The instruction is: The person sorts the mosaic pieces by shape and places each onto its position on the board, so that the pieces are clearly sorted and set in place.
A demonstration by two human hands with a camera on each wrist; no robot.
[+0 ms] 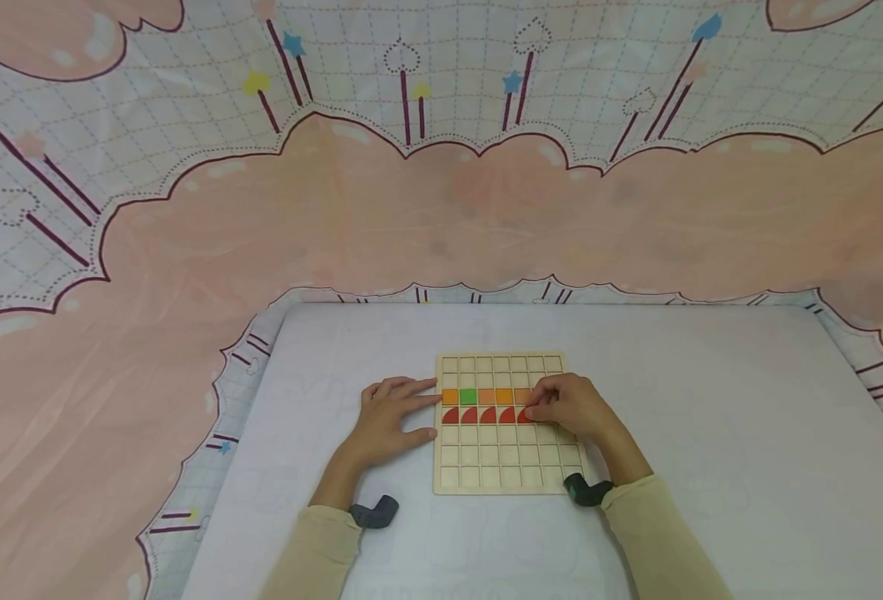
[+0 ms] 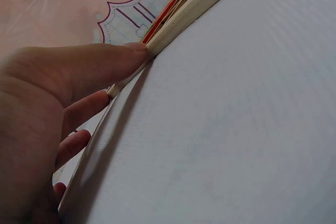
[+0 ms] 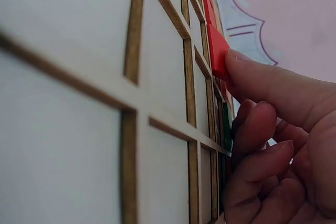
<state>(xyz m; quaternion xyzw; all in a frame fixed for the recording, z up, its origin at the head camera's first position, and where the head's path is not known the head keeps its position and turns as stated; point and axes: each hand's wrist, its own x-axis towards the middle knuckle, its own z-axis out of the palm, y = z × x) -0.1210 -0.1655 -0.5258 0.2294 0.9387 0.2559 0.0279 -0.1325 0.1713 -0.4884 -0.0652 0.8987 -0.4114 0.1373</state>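
Note:
A square wooden grid board (image 1: 490,477) lies on the white table. One row holds orange tiles and a green tile (image 1: 468,397); the row below has several red quarter-circle tiles (image 1: 469,416). My right hand (image 1: 572,408) is over the right end of these rows. Its thumb and fingers pinch the rightmost red quarter-circle tile (image 3: 216,51). In the right wrist view a dark green piece (image 3: 227,125) shows beside the curled fingers; whether they hold it I cannot tell. My left hand (image 1: 387,421) touches the board's left edge (image 2: 178,22) with thumb and extended fingers.
The white tabletop (image 1: 711,400) surrounds the board. Behind it hangs a peach and white patterned cloth (image 1: 449,217). Dark devices sit at the left wrist (image 1: 374,512) and the right wrist (image 1: 587,490), the right one over the board's lower right corner.

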